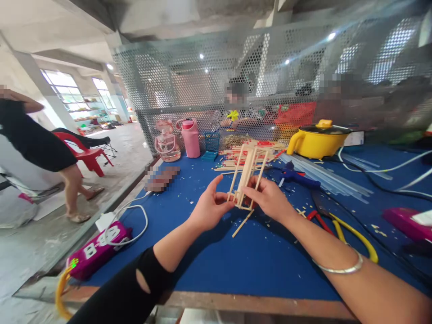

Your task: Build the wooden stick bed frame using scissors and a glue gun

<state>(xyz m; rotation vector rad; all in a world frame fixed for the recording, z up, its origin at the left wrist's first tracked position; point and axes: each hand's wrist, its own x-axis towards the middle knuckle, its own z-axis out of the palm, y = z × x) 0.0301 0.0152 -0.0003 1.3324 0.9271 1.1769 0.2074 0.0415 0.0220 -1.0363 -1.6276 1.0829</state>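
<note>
Both the left hand (209, 209) and the right hand (270, 198) pinch a pale wooden stick frame (248, 177) above the blue counter (236, 261); a lidded yellow pot (315, 139) stands behind.

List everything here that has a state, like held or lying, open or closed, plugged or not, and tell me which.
Wooden stick frame: held off the table, upright, gripped at its lower end.
Left hand: pinching the frame.
Right hand: pinching the frame.
Loose stick: lying flat on the blue table.
Yellow pot: lid on.
Pink bottle: upright, capped.
Glue gun: lying down.
Power strip: white plug in.
</note>
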